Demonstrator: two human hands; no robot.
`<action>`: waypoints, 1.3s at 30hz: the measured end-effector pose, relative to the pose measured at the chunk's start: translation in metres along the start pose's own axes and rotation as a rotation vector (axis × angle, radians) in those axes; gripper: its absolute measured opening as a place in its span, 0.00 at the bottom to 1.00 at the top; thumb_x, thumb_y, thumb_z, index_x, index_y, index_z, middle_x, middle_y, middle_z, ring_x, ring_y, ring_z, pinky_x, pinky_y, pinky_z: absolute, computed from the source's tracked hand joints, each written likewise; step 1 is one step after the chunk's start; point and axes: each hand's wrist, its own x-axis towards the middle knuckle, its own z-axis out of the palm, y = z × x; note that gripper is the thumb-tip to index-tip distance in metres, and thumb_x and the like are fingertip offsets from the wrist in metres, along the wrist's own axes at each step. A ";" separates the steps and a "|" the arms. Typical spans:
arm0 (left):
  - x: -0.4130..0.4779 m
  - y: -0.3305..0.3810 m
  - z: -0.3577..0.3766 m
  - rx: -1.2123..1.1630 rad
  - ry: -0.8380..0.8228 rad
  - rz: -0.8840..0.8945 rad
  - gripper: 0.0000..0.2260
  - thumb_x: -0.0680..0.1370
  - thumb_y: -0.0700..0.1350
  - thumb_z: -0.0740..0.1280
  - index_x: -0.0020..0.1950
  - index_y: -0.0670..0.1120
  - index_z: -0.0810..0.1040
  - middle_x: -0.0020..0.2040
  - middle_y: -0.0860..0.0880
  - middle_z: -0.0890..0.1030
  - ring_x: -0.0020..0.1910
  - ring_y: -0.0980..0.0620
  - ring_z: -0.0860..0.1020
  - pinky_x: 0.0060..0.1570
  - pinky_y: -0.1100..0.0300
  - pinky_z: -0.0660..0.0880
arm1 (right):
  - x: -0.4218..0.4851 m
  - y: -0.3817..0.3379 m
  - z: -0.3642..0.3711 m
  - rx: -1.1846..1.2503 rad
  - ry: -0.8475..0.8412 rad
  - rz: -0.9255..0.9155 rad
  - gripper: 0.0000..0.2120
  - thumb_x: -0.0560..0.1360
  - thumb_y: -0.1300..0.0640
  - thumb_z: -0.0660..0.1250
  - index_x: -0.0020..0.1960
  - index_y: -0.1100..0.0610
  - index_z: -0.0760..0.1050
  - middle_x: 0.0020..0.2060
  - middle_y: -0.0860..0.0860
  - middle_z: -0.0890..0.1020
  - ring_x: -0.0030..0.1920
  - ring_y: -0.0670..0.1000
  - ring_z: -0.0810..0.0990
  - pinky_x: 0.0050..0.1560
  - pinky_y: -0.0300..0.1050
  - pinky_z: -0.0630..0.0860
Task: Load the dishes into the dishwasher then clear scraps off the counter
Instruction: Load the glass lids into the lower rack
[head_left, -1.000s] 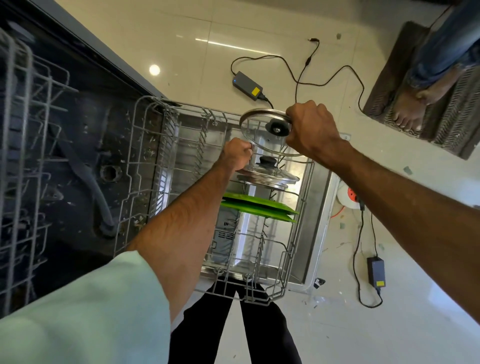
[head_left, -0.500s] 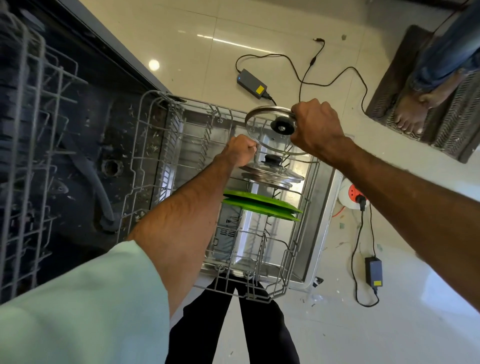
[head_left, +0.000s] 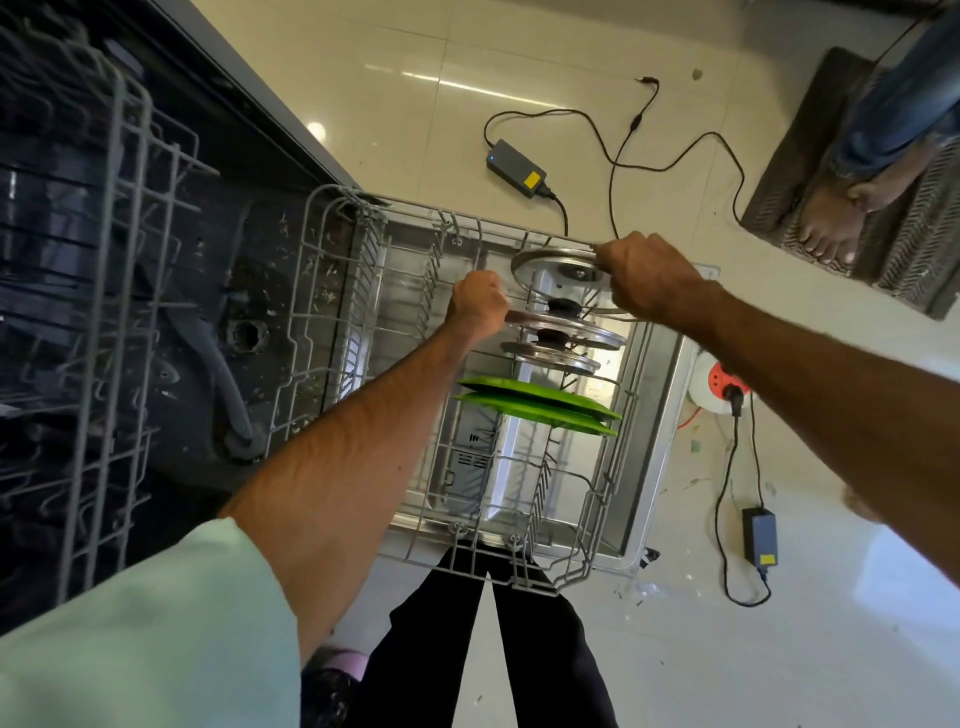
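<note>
Head view: your right hand (head_left: 649, 280), fingers curled round the rim, has brought the far lid (head_left: 553, 262) down just inside the lower rack (head_left: 426, 212) at its far rail. Your left hand (head_left: 478, 306) grips the middle lid (head_left: 566, 327) by its edge. That lid now stands apart from the near lid (head_left: 550, 358), beyond the green plates (head_left: 535, 402). Seating the far lid looks next; the counter scraps wait.

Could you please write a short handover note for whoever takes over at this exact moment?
Left hand grips the middle lid by its rim; right hand grips the far lid.
Done: near lid and two green plates stand on edge in the lower rack.
Left: seat and release both held lids, then clear the counter scraps; the counter is out of view.
</note>
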 end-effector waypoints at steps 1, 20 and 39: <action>0.001 0.002 0.000 0.004 0.011 0.002 0.11 0.78 0.32 0.59 0.43 0.39 0.79 0.46 0.38 0.83 0.51 0.38 0.81 0.45 0.52 0.75 | -0.002 0.006 0.003 0.014 -0.015 0.003 0.10 0.79 0.65 0.65 0.60 0.63 0.75 0.45 0.60 0.78 0.39 0.54 0.71 0.41 0.48 0.71; 0.002 -0.006 -0.007 0.163 0.186 0.247 0.13 0.82 0.41 0.66 0.65 0.53 0.81 0.51 0.48 0.84 0.39 0.52 0.81 0.29 0.63 0.76 | 0.016 -0.043 0.006 -0.187 -0.082 -0.072 0.09 0.83 0.61 0.61 0.62 0.60 0.73 0.56 0.59 0.79 0.52 0.57 0.78 0.49 0.49 0.73; -0.003 -0.011 -0.011 0.216 0.141 0.324 0.12 0.83 0.39 0.63 0.66 0.43 0.78 0.49 0.42 0.82 0.43 0.48 0.82 0.37 0.61 0.78 | 0.016 -0.037 0.013 -0.143 -0.022 0.014 0.11 0.82 0.61 0.63 0.64 0.61 0.72 0.57 0.61 0.78 0.56 0.61 0.79 0.52 0.52 0.73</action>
